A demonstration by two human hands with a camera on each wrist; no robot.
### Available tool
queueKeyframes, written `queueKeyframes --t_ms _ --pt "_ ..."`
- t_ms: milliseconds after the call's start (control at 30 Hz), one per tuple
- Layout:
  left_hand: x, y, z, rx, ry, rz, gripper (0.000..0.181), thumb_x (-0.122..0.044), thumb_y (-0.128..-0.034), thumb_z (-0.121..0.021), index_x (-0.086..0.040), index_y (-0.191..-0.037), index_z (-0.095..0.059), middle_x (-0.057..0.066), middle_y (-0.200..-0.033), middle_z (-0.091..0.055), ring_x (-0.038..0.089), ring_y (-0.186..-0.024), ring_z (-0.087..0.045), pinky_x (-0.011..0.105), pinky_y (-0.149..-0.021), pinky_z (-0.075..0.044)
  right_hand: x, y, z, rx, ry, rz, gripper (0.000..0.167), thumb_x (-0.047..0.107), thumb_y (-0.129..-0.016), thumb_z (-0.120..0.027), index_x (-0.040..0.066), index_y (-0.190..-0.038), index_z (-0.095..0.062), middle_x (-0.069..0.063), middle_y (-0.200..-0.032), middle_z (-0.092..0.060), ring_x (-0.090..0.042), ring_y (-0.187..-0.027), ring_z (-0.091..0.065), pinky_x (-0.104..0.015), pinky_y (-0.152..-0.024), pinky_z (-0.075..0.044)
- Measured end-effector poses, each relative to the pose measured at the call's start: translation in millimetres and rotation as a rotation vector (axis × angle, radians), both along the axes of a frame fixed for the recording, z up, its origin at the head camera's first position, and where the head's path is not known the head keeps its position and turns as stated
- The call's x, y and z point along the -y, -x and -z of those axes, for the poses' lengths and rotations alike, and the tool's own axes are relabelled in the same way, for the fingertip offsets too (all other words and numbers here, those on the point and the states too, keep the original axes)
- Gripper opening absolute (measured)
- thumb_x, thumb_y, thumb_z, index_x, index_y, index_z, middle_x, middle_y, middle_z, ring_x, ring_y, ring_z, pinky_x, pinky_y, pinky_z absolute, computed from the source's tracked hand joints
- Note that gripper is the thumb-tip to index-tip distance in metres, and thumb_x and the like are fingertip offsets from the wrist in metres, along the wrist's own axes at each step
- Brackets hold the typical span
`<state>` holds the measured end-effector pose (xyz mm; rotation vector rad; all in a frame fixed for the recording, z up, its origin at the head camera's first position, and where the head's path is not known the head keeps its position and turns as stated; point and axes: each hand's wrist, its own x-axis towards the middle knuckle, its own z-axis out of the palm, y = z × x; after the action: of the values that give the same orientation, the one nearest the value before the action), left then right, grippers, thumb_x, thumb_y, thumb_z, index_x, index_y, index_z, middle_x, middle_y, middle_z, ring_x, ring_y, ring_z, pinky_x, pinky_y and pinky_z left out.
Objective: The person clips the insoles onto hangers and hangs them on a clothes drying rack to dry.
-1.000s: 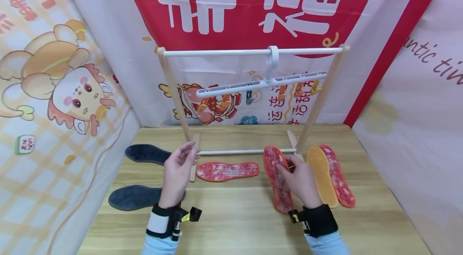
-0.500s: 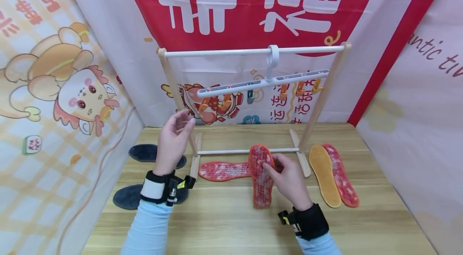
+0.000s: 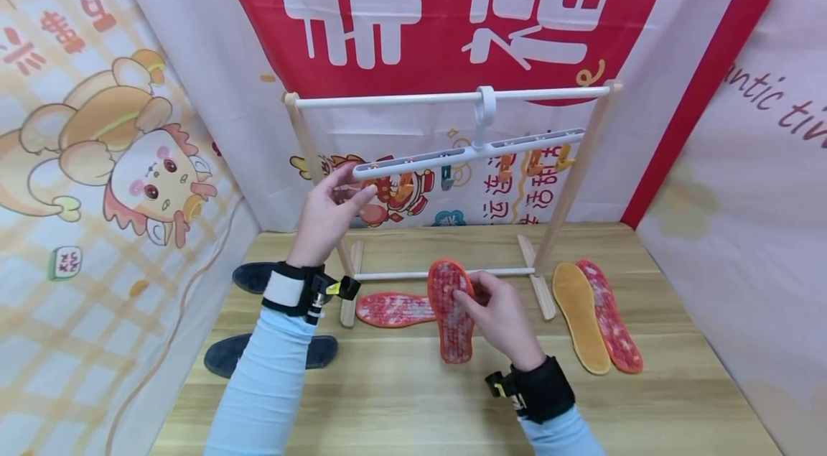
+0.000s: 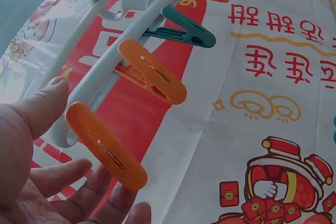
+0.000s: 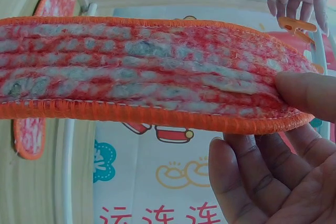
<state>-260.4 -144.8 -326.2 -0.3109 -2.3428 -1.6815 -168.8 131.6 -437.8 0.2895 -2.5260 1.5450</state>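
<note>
Insole point(image 3: 454, 323), long, flat and waisted, in mottled red-and-white fabric with stitched orange edging, held up in front of a rack point(image 3: 573, 187) of pale wooden posts and white rods. Raised over the wood-grain table point(image 3: 400, 406), partly hiding a matching red-and-white insole point(image 3: 394, 309) lying crosswise. Pinched in the right hand point(image 3: 502, 312): thumb on the near face, fingers behind, close to the broader end.

Likely light and thin, springy enough to hold its shape yet soft enough to bend; fuzzy and textured, so probably not slippery, and hardly fragile. Best taken near one end, thumb and fingers on opposite faces.

Long axis nearly upright from the head camera, leaning slightly left at the top; broader, rounded end up, narrower end down. In the right wrist view, same length running side to side, gripped end to the right.

Left hand point(image 3: 327, 215) loosely spread, thumb and fingers parted round the left end of a slim white plastic hanger bar point(image 3: 426, 163), fingers below or behind an orange plastic clip point(image 4: 121, 156). Firm contact with clip or bar: cannot tell.

On the table to the right, a tan, smooth-looking insole point(image 3: 581, 316) alongside another red-and-white insole point(image 3: 610, 319).
</note>
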Motion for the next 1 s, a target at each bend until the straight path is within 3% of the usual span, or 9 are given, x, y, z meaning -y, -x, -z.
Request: queueKeyframes --t_ms 167,367,667,1000 --pt "-0.4 3.0 3.4 0.049 0.024 0.011 0.064 -0.051 -0.0858 -0.072 -0.015 -0.137 -0.06 0.008 -0.113 -0.064 0.023 -0.097 -0.058 0.029 -0.077 -0.05 2.4 2.0 -0.8 0.014 -0.007 -0.001 0.017 0.014 -0.091 -0.074 0.011 -0.107 -0.07 0.001 -0.087 -0.068 -0.013 -0.075 -0.062 -0.028 -0.065 -0.054" --pt "-2.8 -3.0 4.7 0.103 0.046 0.009 0.063 -0.056 -0.0864 -0.068 -0.011 -0.13 -0.066 0.01 -0.107 -0.063 0.025 -0.09 -0.052 0.031 -0.07 -0.043 4.4 4.7 0.8 0.038 -0.013 -0.02 0.017 0.013 -0.091 -0.074 0.011 -0.107 -0.07 0.0 -0.089 -0.068 -0.013 -0.077 -0.062 -0.028 -0.066 -0.054" --pt "-5.4 -9.0 11.4 0.153 -0.049 0.082 0.06 -0.05 -0.0872 -0.071 -0.011 -0.131 -0.063 0.009 -0.114 -0.064 0.025 -0.102 -0.057 0.037 -0.087 -0.048 12.6 9.3 -0.1 0.044 -0.025 -0.029 0.018 0.013 -0.092 -0.073 0.013 -0.109 -0.069 0.003 -0.091 -0.068 -0.012 -0.078 -0.063 -0.029 -0.067 -0.056" --pt "-10.2 -18.9 14.1 0.142 -0.11 0.164 0.053 -0.041 -0.0925 -0.069 -0.007 -0.132 -0.062 0.011 -0.116 -0.065 0.025 -0.103 -0.058 0.039 -0.091 -0.05 31.1 17.7 -11.7 0.036 -0.016 -0.087 0.017 0.017 -0.095 -0.069 0.013 -0.112 -0.066 0.001 -0.091 -0.069 -0.013 -0.079 -0.066 -0.031 -0.067 -0.057"
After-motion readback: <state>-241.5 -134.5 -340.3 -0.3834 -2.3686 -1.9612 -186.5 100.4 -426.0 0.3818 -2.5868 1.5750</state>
